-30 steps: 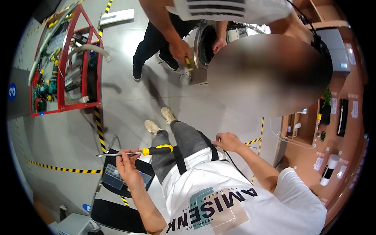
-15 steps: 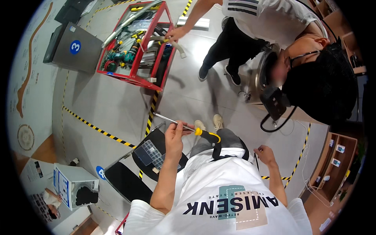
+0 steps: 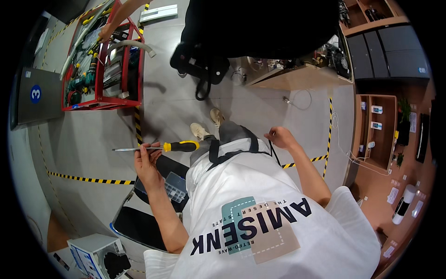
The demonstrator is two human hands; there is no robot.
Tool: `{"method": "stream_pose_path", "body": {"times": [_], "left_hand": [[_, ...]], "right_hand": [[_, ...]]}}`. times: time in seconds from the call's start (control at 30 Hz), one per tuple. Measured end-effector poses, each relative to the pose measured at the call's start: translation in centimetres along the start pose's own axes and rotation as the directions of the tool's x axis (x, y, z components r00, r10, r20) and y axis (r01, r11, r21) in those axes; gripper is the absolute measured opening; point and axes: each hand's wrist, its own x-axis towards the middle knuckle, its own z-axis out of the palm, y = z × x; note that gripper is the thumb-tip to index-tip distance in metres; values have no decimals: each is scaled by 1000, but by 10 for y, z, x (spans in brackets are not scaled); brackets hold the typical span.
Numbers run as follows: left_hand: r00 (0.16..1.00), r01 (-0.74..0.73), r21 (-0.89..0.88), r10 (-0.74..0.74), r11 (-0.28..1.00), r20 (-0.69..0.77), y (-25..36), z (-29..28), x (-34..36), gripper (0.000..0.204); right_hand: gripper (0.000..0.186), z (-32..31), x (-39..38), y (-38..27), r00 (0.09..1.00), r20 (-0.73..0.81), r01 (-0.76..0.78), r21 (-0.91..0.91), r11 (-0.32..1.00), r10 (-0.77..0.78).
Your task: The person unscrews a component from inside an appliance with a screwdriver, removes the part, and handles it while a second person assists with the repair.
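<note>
My left hand [image 3: 147,163] is closed around the metal shaft of a screwdriver [image 3: 182,146]. The tool lies nearly level, its yellow-and-black handle toward my body and its tip pointing left. Beneath that hand, a clear compartment box [image 3: 175,187] rests on a black folding chair [image 3: 138,227]. On the other side of my waist, my right hand [image 3: 281,138] has its fingers curled together. A thin black cord [image 3: 275,152] runs from those fingertips down along my shirt.
A red-framed tool cart [image 3: 101,103] stands far left, with another person's hand [image 3: 106,33] over it. A black headset-like device [image 3: 200,65] on that person hangs ahead. Wooden shelving [image 3: 375,135] lines the right. Striped tape [image 3: 93,179] marks the floor.
My view has swung right, so the cart sits farther left. The screwdriver has turned from slanting to nearly level. The other person's head has moved nearer and covers the upper middle.
</note>
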Motion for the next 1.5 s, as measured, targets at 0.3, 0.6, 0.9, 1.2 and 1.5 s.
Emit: {"method": "stream_pose_path", "body": {"times": [0.3,0.6,0.9,1.2,1.5], "left_hand": [[995,0,-4,0,1000,103,12,5,14,26],[991,8,42,-13,999,130,16,21,24,25],[989,20,23,-23,1000,147,10,29,22,25],[994,39,56,-45,998,103,9,29,20,27],[994,21,60,-28,998,109,12,30,25,27]], "right_hand": [[41,18,-22,2,993,-9,-117,77,990,118],[41,21,-35,10,987,-19,-153,137,979,157],[44,11,-41,13,973,30,-231,157,960,229],[45,1,-37,6,960,79,-279,153,948,269],[46,0,-32,7,954,108,-293,135,947,280]]}}
